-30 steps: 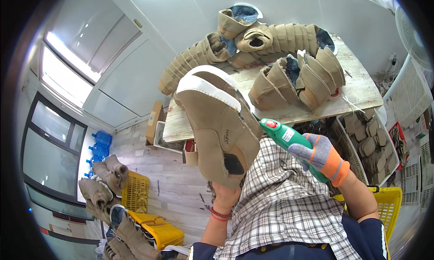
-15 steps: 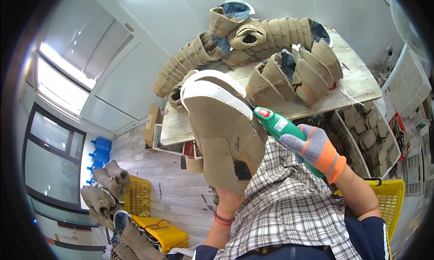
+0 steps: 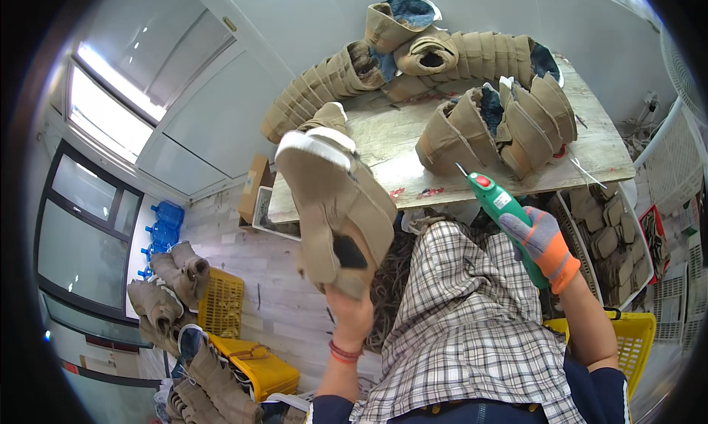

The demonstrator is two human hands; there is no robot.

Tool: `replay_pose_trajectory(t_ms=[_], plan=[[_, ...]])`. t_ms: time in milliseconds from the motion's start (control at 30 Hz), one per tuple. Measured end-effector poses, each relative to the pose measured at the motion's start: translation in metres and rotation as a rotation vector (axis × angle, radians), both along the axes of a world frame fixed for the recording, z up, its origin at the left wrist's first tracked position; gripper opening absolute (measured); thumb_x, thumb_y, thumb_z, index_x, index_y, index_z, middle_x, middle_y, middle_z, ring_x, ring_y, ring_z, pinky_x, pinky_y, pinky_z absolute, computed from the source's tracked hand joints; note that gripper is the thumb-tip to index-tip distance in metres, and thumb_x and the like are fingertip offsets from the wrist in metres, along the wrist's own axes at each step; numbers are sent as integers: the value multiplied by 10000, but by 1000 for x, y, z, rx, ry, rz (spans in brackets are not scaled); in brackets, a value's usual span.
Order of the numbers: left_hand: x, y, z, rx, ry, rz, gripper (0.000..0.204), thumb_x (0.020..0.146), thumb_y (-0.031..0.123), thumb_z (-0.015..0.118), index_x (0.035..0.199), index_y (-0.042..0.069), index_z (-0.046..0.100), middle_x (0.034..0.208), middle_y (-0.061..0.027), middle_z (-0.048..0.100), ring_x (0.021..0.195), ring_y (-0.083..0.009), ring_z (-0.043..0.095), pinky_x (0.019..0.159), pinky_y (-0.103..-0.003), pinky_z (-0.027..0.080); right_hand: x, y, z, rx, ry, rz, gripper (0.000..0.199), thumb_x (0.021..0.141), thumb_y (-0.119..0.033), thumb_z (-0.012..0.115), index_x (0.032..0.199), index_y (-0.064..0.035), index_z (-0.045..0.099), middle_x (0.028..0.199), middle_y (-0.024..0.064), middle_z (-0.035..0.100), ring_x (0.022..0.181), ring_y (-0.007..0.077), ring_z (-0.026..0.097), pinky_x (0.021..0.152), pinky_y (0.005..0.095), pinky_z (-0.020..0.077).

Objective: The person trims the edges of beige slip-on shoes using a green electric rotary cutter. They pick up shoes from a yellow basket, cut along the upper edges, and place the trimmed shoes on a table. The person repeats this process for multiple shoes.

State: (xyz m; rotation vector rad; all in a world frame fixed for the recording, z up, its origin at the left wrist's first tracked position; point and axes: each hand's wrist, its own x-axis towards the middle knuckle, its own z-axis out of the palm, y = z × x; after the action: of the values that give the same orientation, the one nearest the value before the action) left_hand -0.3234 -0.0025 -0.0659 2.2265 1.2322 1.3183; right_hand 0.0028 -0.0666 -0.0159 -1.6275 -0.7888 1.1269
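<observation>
My left hand grips the lower end of a khaki shoe upper, raised in front of the table's left part. The upper has a white band along its top edge and a dark opening low on its side. My fingers are partly hidden behind it. My right hand, in a grey and orange glove, is closed round a green handheld electric tool. This tool has a red button and a thin metal tip, pointing up and left toward the table. The tip is well apart from the upper.
Rows of nested khaki uppers and a shorter stack stand on the worn wooden table. Bins of cut pieces are below right. Yellow crates and more uppers lie at left; another yellow basket is right.
The shoe upper has swung left and tilted in my left hand. My right hand has drawn the green tool right and down, away from the upper.
</observation>
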Motion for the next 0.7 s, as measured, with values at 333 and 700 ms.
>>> replay_pose_trajectory(t_ms=[333, 700], plan=[[100, 159, 30, 242, 715, 8, 101, 747, 40, 560, 699, -43, 592, 984, -226, 542, 906, -392, 519, 819, -459, 429, 3, -17, -17, 17, -87, -12, 359, 820, -363, 709, 831, -29, 577, 594, -7, 499, 465, 67, 464, 422, 236, 379], [83, 171, 1, 269, 570, -160, 133, 702, 72, 651, 764, -40, 617, 963, -186, 527, 923, -355, 516, 802, -442, 418, 2, -16, -12, 24, -138, 5, 338, 836, -348, 691, 865, -30, 583, 616, -15, 509, 503, 57, 468, 444, 226, 384]])
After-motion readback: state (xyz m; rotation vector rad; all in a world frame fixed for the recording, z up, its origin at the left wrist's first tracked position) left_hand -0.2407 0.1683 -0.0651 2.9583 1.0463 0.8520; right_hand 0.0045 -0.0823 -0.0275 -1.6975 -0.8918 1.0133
